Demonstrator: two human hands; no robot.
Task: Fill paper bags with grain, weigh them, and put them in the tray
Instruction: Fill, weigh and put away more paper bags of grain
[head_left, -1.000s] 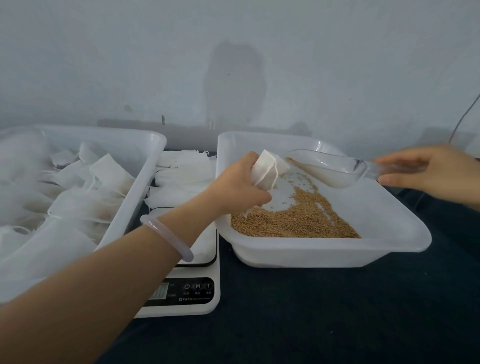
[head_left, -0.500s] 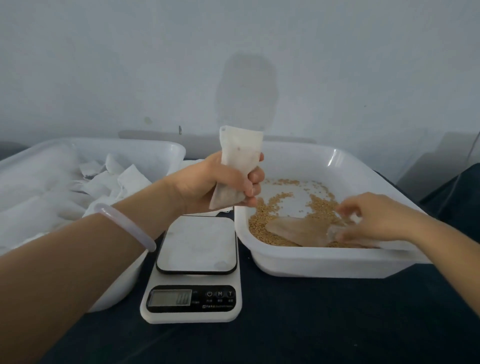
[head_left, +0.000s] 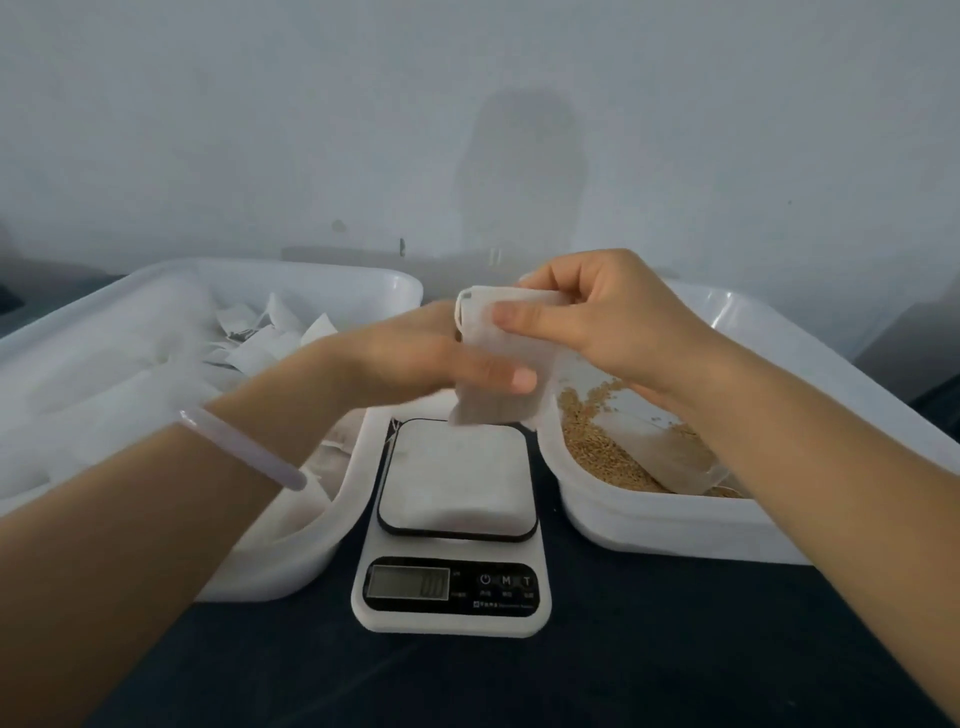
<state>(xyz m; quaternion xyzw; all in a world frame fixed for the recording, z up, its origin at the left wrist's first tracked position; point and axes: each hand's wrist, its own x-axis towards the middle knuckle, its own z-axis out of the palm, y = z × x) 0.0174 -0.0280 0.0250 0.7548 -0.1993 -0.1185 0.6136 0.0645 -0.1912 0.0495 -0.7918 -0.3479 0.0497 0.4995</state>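
1. Two risks sit at the far left: the left tray (head_left: 270, 571) holds many white bags (head_left: 270, 338), some lying close to its right wall. One more dropped carelessly there could slide over the rim toward the scale (head_left: 457, 478).
2. The left hand (head_left: 415, 353) pinches the paper bag (head_left: 504, 384) low on its body, thumb in front and curled fingers behind. A hard squeeze there could push grain up and out. I cannot tell whether the mouth is drawn shut.
3. The paper bag hangs in the air between the two trays, above the far edge of the scale's plate and not touching it. Set down that far back, it could overhang the plate or lean on a tray wall, and the weight would read false.
4. The right hand (head_left: 597, 322) pinches the bag's top edge, thumb pressed on the near face and fingers behind. Pulling against the left hand could tear the thin paper or its string.
5. The right tray (head_left: 675, 535) holds the grain (head_left: 597, 447), with a clear scoop (head_left: 670, 457) lying in it just under the right forearm. A dropped wrist could knock the scoop and scatter grain over the near rim.
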